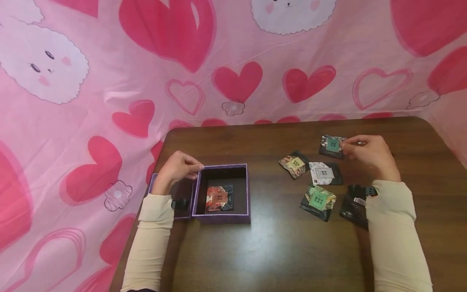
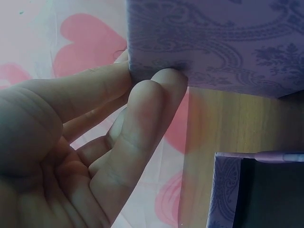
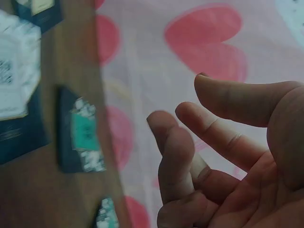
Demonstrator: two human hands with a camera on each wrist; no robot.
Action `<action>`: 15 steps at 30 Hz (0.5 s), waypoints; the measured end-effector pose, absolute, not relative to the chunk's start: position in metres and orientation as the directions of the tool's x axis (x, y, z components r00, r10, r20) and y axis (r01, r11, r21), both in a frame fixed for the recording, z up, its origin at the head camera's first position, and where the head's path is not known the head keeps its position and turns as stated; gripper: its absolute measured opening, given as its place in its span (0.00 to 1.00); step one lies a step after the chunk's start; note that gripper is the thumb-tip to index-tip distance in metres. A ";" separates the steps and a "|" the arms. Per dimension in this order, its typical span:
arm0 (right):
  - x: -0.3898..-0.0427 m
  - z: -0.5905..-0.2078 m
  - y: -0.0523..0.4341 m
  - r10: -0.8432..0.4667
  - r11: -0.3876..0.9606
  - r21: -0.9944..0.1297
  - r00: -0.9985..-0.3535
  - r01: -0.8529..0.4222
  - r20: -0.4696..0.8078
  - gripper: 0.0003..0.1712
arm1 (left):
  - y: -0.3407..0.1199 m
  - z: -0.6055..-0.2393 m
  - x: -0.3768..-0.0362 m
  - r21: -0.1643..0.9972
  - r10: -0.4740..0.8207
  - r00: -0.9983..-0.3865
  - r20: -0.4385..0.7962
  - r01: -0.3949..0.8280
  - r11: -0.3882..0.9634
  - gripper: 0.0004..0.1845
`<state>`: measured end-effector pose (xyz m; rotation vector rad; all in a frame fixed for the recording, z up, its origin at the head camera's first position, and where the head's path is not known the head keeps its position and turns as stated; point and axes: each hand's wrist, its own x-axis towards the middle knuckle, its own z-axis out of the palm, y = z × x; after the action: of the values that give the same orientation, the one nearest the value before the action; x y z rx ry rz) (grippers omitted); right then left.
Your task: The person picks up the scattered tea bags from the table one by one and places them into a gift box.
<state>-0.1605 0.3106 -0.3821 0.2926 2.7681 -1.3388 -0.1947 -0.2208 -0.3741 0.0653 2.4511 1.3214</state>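
The left hand (image 1: 177,168) rests on the left wall of the open purple box (image 1: 221,194), fingers lightly curled against it rather than gripping; one packet (image 1: 218,198) lies inside. The right hand (image 1: 366,155) hovers over the far packet with a teal label (image 1: 332,145), fingers loosely spread and holding nothing, though the head view alone cannot rule out contact. Four more packets lie loose on the surface (image 1: 284,251) near that forearm. A careless sweep of the sleeve could likely drag the near packets about, and a push from the left fingers could slide the box. The left wrist view shows fingertips (image 2: 166,83) pressed on the box's patterned wall; the right wrist view shows the fingers (image 3: 173,142) clear of the teal packet (image 3: 84,135).
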 end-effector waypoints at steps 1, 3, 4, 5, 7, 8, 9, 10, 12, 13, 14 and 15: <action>-0.161 -0.386 0.312 0.140 0.610 -0.766 -0.979 0.201 -0.145 0.31 | -0.221 -0.374 -0.195 0.818 0.207 -0.936 -0.284 -0.123 0.562 0.09; -0.162 -0.394 0.313 0.130 0.623 -0.753 -0.977 0.214 -0.170 0.31 | -0.221 -0.375 -0.195 0.820 0.209 -0.937 -0.280 -0.120 0.559 0.10; -0.163 -0.397 0.314 0.126 0.633 -0.743 -0.977 0.215 -0.175 0.31 | -0.221 -0.375 -0.195 0.821 0.209 -0.937 -0.279 -0.119 0.559 0.10; -0.164 -0.401 0.314 0.121 0.632 -0.745 -0.976 0.216 -0.181 0.31 | -0.221 -0.375 -0.195 0.820 0.214 -0.937 -0.277 -0.114 0.560 0.10; -0.165 -0.406 0.315 0.120 0.623 -0.748 -0.973 0.228 -0.197 0.30 | -0.221 -0.375 -0.195 0.820 0.214 -0.938 -0.274 -0.112 0.561 0.10; -0.166 -0.409 0.315 0.122 0.623 -0.745 -0.971 0.238 -0.208 0.29 | -0.221 -0.375 -0.195 0.819 0.213 -0.938 -0.274 -0.111 0.563 0.10; -0.167 -0.411 0.315 0.126 0.620 -0.745 -0.968 0.248 -0.217 0.29 | -0.221 -0.374 -0.195 0.818 0.211 -0.938 -0.275 -0.113 0.564 0.10; -0.168 -0.414 0.315 0.131 0.616 -0.744 -0.964 0.261 -0.229 0.28 | -0.221 -0.374 -0.195 0.817 0.208 -0.938 -0.277 -0.116 0.565 0.10; -0.169 -0.419 0.315 0.139 0.609 -0.739 -0.957 0.287 -0.256 0.28 | -0.222 -0.374 -0.195 0.817 0.204 -0.938 -0.280 -0.121 0.563 0.10; -0.169 -0.421 0.315 0.141 0.610 -0.735 -0.954 0.295 -0.265 0.27 | -0.222 -0.375 -0.195 0.818 0.204 -0.938 -0.280 -0.122 0.563 0.10; -0.170 -0.423 0.315 0.142 0.612 -0.733 -0.953 0.298 -0.270 0.27 | -0.222 -0.375 -0.195 0.818 0.205 -0.938 -0.280 -0.121 0.563 0.10; -0.170 -0.426 0.316 0.142 0.617 -0.728 -0.952 0.299 -0.271 0.26 | -0.222 -0.375 -0.195 0.819 0.205 -0.937 -0.282 -0.123 0.561 0.10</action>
<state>-0.1704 0.3157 -0.4260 0.3663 2.6539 -1.2461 -0.1954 -0.2219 -0.3750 0.0666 2.4530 1.3258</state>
